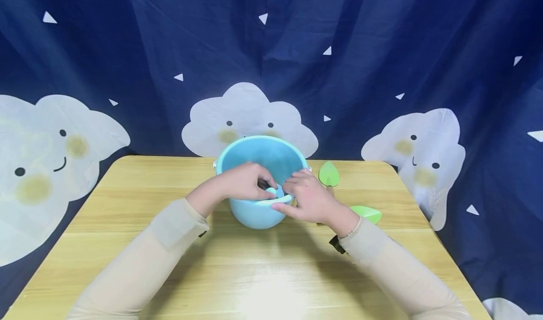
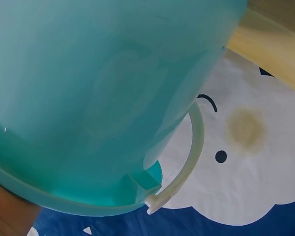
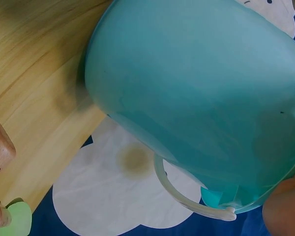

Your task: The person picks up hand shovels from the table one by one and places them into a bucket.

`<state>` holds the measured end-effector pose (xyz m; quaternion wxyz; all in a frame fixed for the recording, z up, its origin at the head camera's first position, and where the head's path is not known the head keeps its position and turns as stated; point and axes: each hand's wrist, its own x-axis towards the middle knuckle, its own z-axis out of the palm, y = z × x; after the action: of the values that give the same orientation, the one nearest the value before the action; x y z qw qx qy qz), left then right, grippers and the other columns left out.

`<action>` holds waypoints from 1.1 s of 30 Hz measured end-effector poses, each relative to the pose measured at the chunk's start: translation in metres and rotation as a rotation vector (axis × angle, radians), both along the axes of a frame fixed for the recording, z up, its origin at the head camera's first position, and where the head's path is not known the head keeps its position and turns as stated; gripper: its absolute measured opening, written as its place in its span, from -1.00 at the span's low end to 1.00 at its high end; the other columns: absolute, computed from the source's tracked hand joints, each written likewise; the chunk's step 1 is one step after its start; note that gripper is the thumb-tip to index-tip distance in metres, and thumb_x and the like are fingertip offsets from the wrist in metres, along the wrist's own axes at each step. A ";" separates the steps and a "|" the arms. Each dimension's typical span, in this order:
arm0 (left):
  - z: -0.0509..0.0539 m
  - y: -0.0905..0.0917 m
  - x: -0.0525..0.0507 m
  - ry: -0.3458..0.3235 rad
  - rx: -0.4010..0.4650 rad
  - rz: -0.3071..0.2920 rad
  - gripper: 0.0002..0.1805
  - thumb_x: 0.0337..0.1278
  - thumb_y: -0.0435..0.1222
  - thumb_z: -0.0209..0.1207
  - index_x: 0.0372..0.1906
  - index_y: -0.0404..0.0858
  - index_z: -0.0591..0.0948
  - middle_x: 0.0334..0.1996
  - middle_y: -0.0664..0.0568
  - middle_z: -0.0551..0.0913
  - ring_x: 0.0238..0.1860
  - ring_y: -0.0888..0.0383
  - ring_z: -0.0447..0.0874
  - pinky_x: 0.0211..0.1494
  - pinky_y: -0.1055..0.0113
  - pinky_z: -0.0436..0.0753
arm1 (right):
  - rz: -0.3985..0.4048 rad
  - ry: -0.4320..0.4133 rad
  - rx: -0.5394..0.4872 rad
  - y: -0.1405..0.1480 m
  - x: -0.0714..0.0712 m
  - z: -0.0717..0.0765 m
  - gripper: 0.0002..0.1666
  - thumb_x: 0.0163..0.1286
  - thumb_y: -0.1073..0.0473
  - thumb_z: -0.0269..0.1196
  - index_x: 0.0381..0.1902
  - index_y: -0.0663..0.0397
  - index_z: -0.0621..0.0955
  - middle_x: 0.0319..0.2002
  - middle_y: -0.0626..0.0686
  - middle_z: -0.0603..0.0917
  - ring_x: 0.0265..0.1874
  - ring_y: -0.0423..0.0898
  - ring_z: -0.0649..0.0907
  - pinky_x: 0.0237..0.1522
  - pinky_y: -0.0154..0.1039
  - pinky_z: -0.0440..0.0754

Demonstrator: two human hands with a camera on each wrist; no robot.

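Note:
A light-blue bucket stands on the table under both hands, tipped a little so that its opening faces me. The left hand reaches over the rim, its curled fingers and thumb around a small light-blue round-ended piece, mostly hidden. Gripping the near right rim, the right hand has its thumb outside and its fingers inside. Both wrist views are filled by the bucket's wall, with a white carrying handle hanging from the rim. The bucket's inner bottom is out of sight.
To the right of the bucket lie two green leaf-shaped toy shovels, one farther back and one nearer, partly behind the right arm. A wooden handle shows in the right wrist view. Behind the wooden table hangs a blue curtain.

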<state>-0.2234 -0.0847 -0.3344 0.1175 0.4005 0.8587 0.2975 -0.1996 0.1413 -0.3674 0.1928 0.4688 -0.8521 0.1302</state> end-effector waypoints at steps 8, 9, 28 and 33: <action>0.000 -0.001 -0.002 -0.032 -0.015 -0.052 -0.80 0.21 -0.25 0.34 -0.12 -0.22 0.78 -0.13 0.10 0.76 -0.14 0.32 0.71 -0.04 0.43 0.63 | -0.006 -0.016 -0.003 0.000 0.001 0.000 -0.14 0.46 -0.52 -0.26 -0.67 0.03 0.39 -0.66 -0.18 0.23 -0.57 -0.16 0.24 -0.19 -0.17 0.29; 0.000 -0.002 -0.002 -0.037 -0.012 -0.060 -0.81 0.21 -0.25 0.33 -0.12 -0.23 0.78 -0.12 0.10 0.76 -0.13 0.31 0.71 -0.04 0.43 0.63 | -0.006 -0.015 -0.005 0.000 0.001 0.000 -0.14 0.46 -0.52 -0.26 -0.67 0.03 0.39 -0.66 -0.18 0.23 -0.57 -0.16 0.24 -0.19 -0.17 0.29; 0.003 -0.002 0.000 -0.077 0.013 -0.037 -0.83 0.22 -0.23 0.33 -0.15 -0.21 0.78 -0.22 0.18 0.77 -0.16 0.33 0.71 -0.02 0.42 0.63 | 0.002 0.012 -0.010 0.000 0.001 0.000 -0.25 0.46 -0.52 -0.25 -0.66 -0.11 0.26 -0.66 -0.19 0.21 -0.58 -0.17 0.21 -0.21 -0.18 0.30; 0.003 -0.002 0.001 -0.041 0.040 -0.005 -0.85 0.20 -0.24 0.34 -0.18 -0.19 0.78 -0.28 0.22 0.76 -0.18 0.33 0.69 -0.01 0.39 0.62 | 0.005 0.018 -0.014 -0.001 0.001 0.001 -0.26 0.47 -0.51 -0.23 -0.65 -0.11 0.27 -0.66 -0.19 0.21 -0.58 -0.18 0.22 -0.20 -0.17 0.31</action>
<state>-0.2223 -0.0863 -0.3315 0.1275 0.3988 0.8489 0.3225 -0.1989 0.1407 -0.3668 0.2036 0.4708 -0.8481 0.1324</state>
